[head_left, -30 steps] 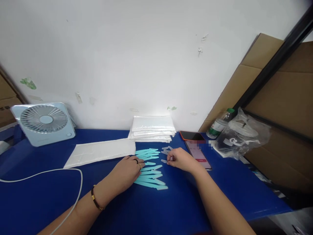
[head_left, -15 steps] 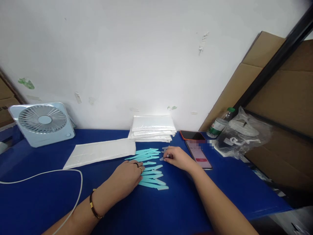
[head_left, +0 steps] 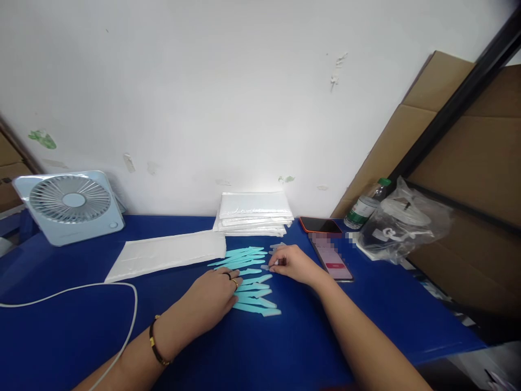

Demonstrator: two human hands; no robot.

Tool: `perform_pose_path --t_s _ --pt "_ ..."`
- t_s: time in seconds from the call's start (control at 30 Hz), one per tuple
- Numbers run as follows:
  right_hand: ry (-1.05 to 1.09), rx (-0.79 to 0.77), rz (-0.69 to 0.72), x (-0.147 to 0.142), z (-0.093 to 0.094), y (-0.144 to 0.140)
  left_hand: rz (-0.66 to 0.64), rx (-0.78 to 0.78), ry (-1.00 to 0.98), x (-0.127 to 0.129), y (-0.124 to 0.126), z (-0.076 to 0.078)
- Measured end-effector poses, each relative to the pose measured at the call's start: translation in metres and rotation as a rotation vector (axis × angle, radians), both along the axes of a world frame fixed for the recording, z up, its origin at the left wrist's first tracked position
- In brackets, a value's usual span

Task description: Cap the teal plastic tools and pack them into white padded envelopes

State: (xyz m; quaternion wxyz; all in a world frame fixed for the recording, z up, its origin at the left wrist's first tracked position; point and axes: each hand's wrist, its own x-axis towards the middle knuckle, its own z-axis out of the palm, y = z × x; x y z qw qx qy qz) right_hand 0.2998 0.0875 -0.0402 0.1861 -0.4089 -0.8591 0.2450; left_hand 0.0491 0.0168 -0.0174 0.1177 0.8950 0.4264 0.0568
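Observation:
Several teal eyebrow razors (head_left: 244,252) lie in a rough column on the blue table, blade ends to the right. My left hand (head_left: 215,293) rests over the handles in the middle of the column. Its fingers press on one eyebrow razor (head_left: 251,271) whose blade end sticks out to the right; the fingertips are partly hidden. Just right of that tip, my right hand (head_left: 291,263) pinches a small clear blade cap (head_left: 265,267). The cap's end is close to the blade; I cannot tell whether they touch. More clear caps (head_left: 274,247) lie behind the right fingers.
White padded mailers (head_left: 254,206) are stacked against the wall, and a single mailer (head_left: 166,252) lies left of the razors. Two phones (head_left: 321,225), a bottle (head_left: 364,209) and a bagged container (head_left: 402,222) stand right. A fan (head_left: 73,203) and white cable (head_left: 134,304) are left.
My right hand has shifted slightly left and nearer to me with the clear cap, toward the razor tip. My left hand has hardly moved; the razor's tip sits slightly farther right.

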Motion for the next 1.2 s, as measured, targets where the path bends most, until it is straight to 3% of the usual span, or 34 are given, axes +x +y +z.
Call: perform_pose_path --t_s 0.27,0.57,0.7,0.97,1.2 --pt "0.065 -0.025 -0.009 -0.016 -0.005 -0.005 -0.053 -0.051 -0.025 -0.001 -0.002 -0.005" --pt "0.066 -0.02 0.002 -0.015 -0.005 -0.004 -0.059 -0.269 -0.065 -0.002 -0.003 0.009" --pt "0.04 0.001 -0.007 -0.01 -0.005 -0.003 -0.056 -0.353 -0.058 -0.004 -0.002 0.008" --pt "0.048 0.012 -0.002 -0.015 -0.006 -0.003 -0.105 -0.379 -0.106 -0.007 0.002 -0.003" --pt "-0.006 0.015 0.074 -0.016 0.001 -0.009 -0.118 -0.387 -0.164 -0.009 0.0 0.002"
